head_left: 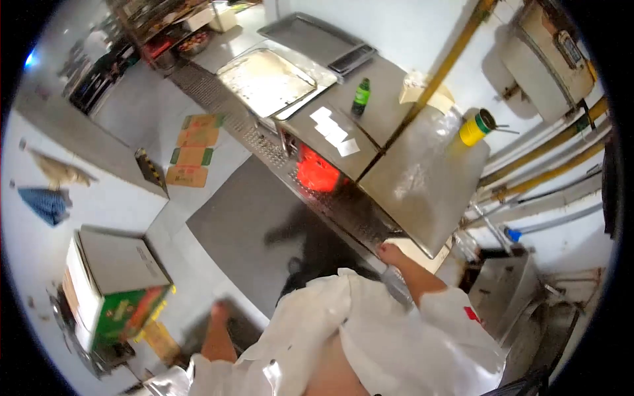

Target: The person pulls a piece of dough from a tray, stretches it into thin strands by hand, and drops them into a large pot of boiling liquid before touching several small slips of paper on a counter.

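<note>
My right hand is at the front edge of the metal worktable, beside a pale box under the table's corner. Its fingers look curled; something clear and shiny, perhaps plastic, hangs just below it, and what the hand grips is hidden. Low on the left, my left hand hangs over the floor, smeared by motion, with its fingers unreadable. The nearest large thing on that side is a carton with a green printed face.
On the metal worktable stand a green-labelled bottle, white paper slips, a yellow can and metal trays. A red bag sits below. Flattened cardboard and a dark mat cover some floor.
</note>
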Demonstrator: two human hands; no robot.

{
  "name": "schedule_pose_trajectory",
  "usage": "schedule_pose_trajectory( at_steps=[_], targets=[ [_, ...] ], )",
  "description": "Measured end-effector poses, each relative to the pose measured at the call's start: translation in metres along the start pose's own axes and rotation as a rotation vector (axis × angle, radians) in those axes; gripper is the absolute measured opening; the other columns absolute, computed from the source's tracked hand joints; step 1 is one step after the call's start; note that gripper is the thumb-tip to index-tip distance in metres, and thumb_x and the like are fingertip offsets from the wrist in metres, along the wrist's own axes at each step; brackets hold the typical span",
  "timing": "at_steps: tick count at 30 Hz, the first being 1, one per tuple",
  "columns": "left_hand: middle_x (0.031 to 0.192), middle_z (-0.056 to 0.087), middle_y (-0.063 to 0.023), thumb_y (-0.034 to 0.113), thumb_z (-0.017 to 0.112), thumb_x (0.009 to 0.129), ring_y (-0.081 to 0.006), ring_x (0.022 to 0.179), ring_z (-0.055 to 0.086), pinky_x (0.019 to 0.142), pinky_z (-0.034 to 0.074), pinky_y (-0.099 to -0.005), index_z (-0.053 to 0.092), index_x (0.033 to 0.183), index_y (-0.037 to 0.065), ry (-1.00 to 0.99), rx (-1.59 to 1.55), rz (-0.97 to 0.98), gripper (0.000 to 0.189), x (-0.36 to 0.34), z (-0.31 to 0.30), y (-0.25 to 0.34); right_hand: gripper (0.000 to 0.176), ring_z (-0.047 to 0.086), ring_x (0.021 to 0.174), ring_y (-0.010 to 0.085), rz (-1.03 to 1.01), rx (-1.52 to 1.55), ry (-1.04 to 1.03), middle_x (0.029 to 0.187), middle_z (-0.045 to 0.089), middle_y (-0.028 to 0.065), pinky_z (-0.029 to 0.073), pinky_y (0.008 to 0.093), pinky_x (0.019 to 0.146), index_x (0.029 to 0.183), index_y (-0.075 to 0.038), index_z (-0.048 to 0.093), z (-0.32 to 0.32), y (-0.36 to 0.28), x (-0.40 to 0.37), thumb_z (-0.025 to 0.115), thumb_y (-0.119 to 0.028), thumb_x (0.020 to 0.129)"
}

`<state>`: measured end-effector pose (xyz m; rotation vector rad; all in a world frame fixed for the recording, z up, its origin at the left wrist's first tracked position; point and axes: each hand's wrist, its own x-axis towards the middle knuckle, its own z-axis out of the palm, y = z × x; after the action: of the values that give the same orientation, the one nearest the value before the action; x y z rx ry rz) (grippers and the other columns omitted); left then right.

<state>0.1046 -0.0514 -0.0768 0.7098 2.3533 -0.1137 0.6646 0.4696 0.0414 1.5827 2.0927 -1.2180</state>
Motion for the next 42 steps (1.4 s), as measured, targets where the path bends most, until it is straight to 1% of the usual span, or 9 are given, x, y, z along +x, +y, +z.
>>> schedule_pose_trajectory(
  at_steps=[2, 4, 6, 8, 13, 14, 19, 38, 42],
  targets=[
    [0.105, 0.064, -0.0185, 0.029, 0.055, 0.092, -0.0376, 0.098, 0.061, 0.082, 0.05, -0.0478, 0.063, 0.097, 0.003, 0.279, 0.008, 0.224, 0.028, 0.116, -0.112, 0.054, 0.038, 0.067, 0.091, 0.0297, -0.172, 0.19, 0.124, 0.097, 0.07, 0.0169, 0.052, 0.0399, 0.081, 0.108, -0.003, 0.066, -0.016, -0.065, 0.027, 0.058, -0.036, 0.091],
    [0.112, 0.064, -0.0193, 0.031, 0.051, 0.093, -0.0385, 0.102, 0.06, 0.086, 0.049, -0.0486, 0.059, 0.107, 0.003, 0.2, 0.044, 0.336, 0.033, 0.123, -0.274, 0.203, 0.042, 0.065, 0.099, 0.03, -0.183, 0.255, 0.122, 0.109, 0.067, 0.0186, 0.05, 0.0406, 0.087, 0.118, -0.004, 0.063, -0.04, -0.124, 0.045, 0.06, -0.036, 0.091],
    [0.118, 0.062, -0.0194, 0.023, 0.054, 0.09, -0.0371, 0.109, 0.059, 0.091, 0.048, -0.0469, 0.059, 0.119, 0.008, 0.372, 0.216, 0.563, 0.033, 0.195, -0.327, 0.27, 0.044, 0.06, 0.109, 0.0332, -0.266, 0.242, 0.176, 0.12, 0.061, 0.0209, 0.048, 0.0419, 0.094, 0.122, -0.004, 0.06, -0.052, -0.158, 0.075, 0.06, -0.035, 0.091],
    [0.122, 0.061, -0.0204, 0.023, 0.054, 0.091, -0.0376, 0.111, 0.058, 0.095, 0.047, -0.0455, 0.056, 0.125, 0.006, 0.332, 0.136, 0.677, 0.038, 0.171, -0.381, 0.382, 0.045, 0.057, 0.115, 0.0347, -0.303, 0.196, 0.227, 0.126, 0.058, 0.0219, 0.046, 0.0426, 0.097, 0.124, -0.004, 0.059, -0.051, -0.177, 0.108, 0.06, -0.034, 0.09],
    [0.134, 0.051, -0.0161, 0.029, 0.061, 0.088, -0.0342, 0.123, 0.049, 0.104, 0.039, -0.0453, 0.051, 0.132, 0.008, 0.043, 0.167, 0.97, 0.049, 0.226, -0.332, 0.542, 0.056, 0.038, 0.132, 0.0424, -0.156, -0.063, 0.469, 0.147, 0.032, 0.0238, 0.034, 0.0497, 0.109, 0.14, -0.009, 0.044, -0.085, -0.218, 0.176, 0.058, -0.035, 0.093],
    [0.138, 0.048, -0.0148, 0.031, 0.061, 0.088, -0.0325, 0.126, 0.047, 0.105, 0.037, -0.0474, 0.049, 0.134, 0.01, 0.125, 0.445, 1.044, 0.052, 0.218, -0.328, 0.578, 0.056, 0.038, 0.132, 0.0424, -0.13, -0.044, 0.465, 0.147, 0.032, 0.0238, 0.034, 0.0497, 0.109, 0.14, -0.009, 0.044, -0.09, -0.224, 0.187, 0.058, -0.035, 0.093],
    [0.147, 0.038, -0.0198, 0.035, 0.059, 0.088, -0.0359, 0.14, 0.031, 0.112, 0.025, -0.0549, 0.04, 0.144, 0.014, 0.008, 0.535, 1.265, 0.062, 0.208, -0.302, 0.695, 0.064, 0.026, 0.14, 0.0403, 0.013, -0.169, 0.353, 0.153, 0.026, 0.0197, 0.023, 0.052, 0.115, 0.148, -0.012, 0.035, -0.111, -0.242, 0.222, 0.057, -0.038, 0.093],
    [0.156, 0.021, -0.0193, 0.038, 0.057, 0.089, -0.0384, 0.146, 0.016, 0.116, 0.014, -0.0549, 0.031, 0.15, 0.012, 0.047, 0.487, 1.633, 0.07, 0.281, -0.294, 0.73, 0.056, 0.029, 0.142, 0.0313, 0.294, -0.306, 0.556, 0.149, 0.037, 0.0163, 0.024, 0.0508, 0.115, 0.132, -0.005, 0.053, -0.102, -0.291, 0.257, 0.064, -0.034, 0.086],
    [0.157, 0.021, -0.0179, 0.037, 0.058, 0.089, -0.0358, 0.146, 0.017, 0.116, 0.016, -0.0535, 0.03, 0.15, 0.012, 0.036, 0.522, 1.586, 0.072, 0.284, -0.313, 0.712, 0.048, 0.033, 0.138, 0.0354, 0.338, 0.077, 0.691, 0.145, 0.04, 0.0194, 0.029, 0.0487, 0.113, 0.128, -0.001, 0.055, -0.078, -0.3, 0.244, 0.062, -0.026, 0.087]
  ],
)
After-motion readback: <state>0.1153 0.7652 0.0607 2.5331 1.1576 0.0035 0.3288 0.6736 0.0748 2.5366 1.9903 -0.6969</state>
